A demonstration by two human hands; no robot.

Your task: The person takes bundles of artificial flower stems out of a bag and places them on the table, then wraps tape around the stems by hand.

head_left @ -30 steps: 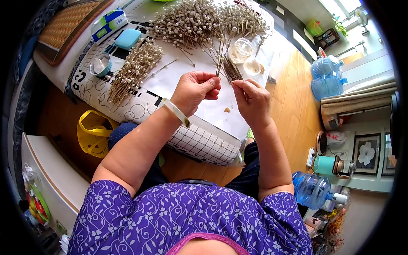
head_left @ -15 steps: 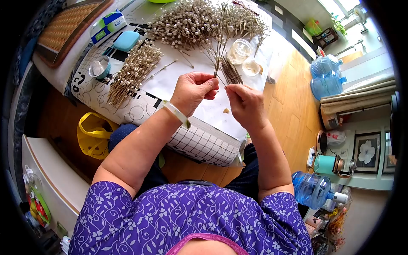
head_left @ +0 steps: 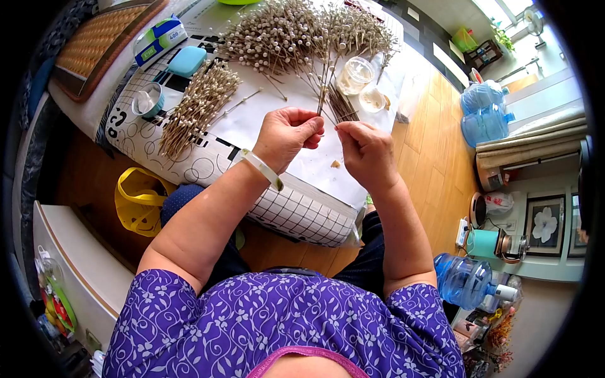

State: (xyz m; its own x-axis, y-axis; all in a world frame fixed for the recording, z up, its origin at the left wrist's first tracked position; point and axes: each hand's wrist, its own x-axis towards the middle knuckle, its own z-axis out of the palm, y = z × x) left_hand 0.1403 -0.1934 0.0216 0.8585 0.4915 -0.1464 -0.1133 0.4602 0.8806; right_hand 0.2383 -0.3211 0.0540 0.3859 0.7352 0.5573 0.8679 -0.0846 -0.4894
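Observation:
My left hand (head_left: 291, 135), with a pale bangle (head_left: 261, 169) at its wrist, pinches a few thin dried stems (head_left: 323, 94) upright between thumb and fingertips. Close by on the right, my right hand (head_left: 367, 154) is closed, thumb against forefinger; a fine strand seems to run from it toward the stems, too thin to name. Behind the hands lie brown sticks (head_left: 342, 106). An open clear tub (head_left: 355, 74) and a round lid with pale paste (head_left: 373, 99) stand beyond them. A large heap of white-budded dried stems (head_left: 271, 41) covers the far side.
A smaller bundle of budded stems (head_left: 201, 107) lies left on the table, near a light blue case (head_left: 187, 61), a small tub (head_left: 148, 99) and a tissue pack (head_left: 161, 41). A yellow bag (head_left: 135, 201) stands below. Blue water bottles (head_left: 463, 280) are at right.
The stems in my left hand have tipped, so their tops now overlap the heap behind. My right hand has shifted slightly; my left hand has stayed nearly still.

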